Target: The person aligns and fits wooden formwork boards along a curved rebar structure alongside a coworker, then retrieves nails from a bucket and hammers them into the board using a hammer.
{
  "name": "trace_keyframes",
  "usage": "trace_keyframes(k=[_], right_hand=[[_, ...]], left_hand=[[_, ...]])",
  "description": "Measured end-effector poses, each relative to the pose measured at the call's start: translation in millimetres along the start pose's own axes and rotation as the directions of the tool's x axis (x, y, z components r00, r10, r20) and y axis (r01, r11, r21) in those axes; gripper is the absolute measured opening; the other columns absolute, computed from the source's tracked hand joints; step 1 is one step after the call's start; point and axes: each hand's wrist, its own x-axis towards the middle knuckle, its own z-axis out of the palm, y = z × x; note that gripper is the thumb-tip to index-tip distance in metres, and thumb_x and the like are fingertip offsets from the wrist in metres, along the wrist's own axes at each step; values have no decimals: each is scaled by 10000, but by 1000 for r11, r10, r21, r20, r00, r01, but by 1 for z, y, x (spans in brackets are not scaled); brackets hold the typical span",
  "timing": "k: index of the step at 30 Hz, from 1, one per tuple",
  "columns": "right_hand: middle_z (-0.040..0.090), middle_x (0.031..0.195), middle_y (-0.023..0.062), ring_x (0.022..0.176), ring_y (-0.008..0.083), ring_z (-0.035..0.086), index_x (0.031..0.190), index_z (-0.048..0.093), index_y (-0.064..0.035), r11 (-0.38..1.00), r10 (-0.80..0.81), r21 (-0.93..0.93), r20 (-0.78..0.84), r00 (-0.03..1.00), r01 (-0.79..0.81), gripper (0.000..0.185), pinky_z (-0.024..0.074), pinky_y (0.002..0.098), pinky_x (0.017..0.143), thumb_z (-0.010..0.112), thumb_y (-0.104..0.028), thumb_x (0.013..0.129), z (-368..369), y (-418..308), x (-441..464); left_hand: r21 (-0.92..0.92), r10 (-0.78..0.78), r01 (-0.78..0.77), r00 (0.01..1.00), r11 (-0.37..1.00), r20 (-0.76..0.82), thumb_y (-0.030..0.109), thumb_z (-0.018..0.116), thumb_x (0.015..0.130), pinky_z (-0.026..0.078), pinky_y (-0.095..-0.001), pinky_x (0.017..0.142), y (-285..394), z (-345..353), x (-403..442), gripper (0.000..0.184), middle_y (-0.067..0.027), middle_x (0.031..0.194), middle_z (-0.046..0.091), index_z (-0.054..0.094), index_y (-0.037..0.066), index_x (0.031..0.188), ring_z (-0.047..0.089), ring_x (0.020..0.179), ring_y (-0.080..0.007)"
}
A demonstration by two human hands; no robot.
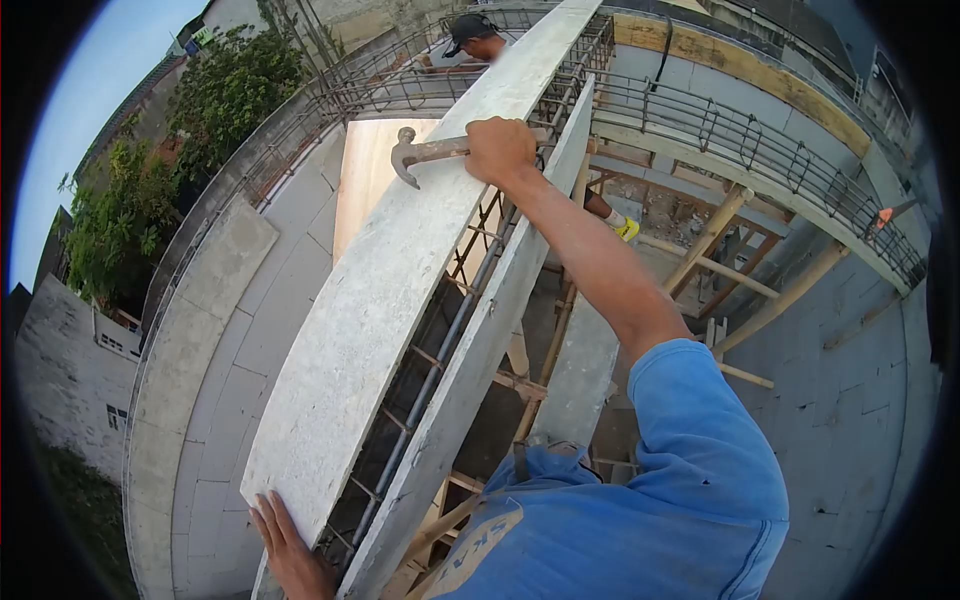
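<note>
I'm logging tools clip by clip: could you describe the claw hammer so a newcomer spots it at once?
Find the wide pale board running diagonally from lower left to the top edge. Over its upper half, the right hand grips the claw hammer. Its curved metal claw sets it apart from the straight rebar alongside the board.

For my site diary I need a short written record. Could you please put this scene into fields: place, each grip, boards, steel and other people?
Place: outdoor building site, block walls around
Right grip: closed around the handle of a claw hammer, head toward the left
Left grip: open, resting on the near end of the wide board
Boards: wide board and narrower board, with a gap between
Steel: reinforcing bars in that gap
Other people: person in dark cap, near the far end, partly hidden
</note>
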Motion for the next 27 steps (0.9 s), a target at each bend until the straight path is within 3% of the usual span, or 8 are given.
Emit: trace_keyframes(k=[3,6,9,11,15,17,27], right_hand=[[778,897,200,875,372,768,910,812,-69,999,-27,-39,-30,999,26,189,580,461,870,695,-137,778,2,-9,9],[771,888,210,858,389,764,912,805,-69,999,-28,-46,-47,999,25,196,590,468,839,692,-134,766,1,-13,7],[766,883,212,851,405,758,940,797,-78,998,-27,-53,-56,998,24,218,598,491,810,703,-139,753,2,-14,7],[764,880,210,847,412,753,965,793,-88,997,-29,-66,-52,998,26,240,601,511,794,713,-143,745,3,-15,9],[763,876,209,846,413,753,970,794,-93,995,-11,-98,-54,998,5,238,605,510,781,705,-131,753,3,-19,9],[759,864,221,831,414,754,893,788,-66,996,-5,-86,-73,997,-1,182,599,494,798,694,-115,745,2,-20,8],[755,844,220,809,416,750,906,786,-65,995,-8,-102,-87,996,-1,196,600,493,787,701,-116,737,0,-25,7]], left_hand=[[-143,47,-48,999,989,-12,-66,564,826,286,-540,1254,-4,-1,3,902,-330,1616,365,212,-14,1655,288,1508,-554],[-160,15,-38,990,986,-142,-109,589,839,259,-579,1260,2,0,10,806,-356,1611,360,315,-75,1596,297,1512,-568],[-130,-21,15,999,991,-45,-144,528,837,285,-590,1242,1,-11,6,764,-358,1615,352,357,-70,1578,293,1505,-589],[-176,76,-81,997,981,-34,-98,526,815,336,-527,1234,-5,-14,1,857,-335,1606,374,280,-25,1633,292,1505,-555],[-166,83,-89,996,982,-40,-106,509,810,344,-527,1230,-9,-12,1,842,-340,1608,364,302,-30,1623,293,1503,-558],[-170,81,-82,997,982,-12,-106,503,809,334,-529,1236,-7,-18,2,840,-344,1613,350,305,-31,1621,285,1505,-559],[-167,86,-89,996,982,-26,-115,491,815,340,-522,1232,-8,-22,4,831,-340,1623,340,314,-21,1622,273,1515,-553]])
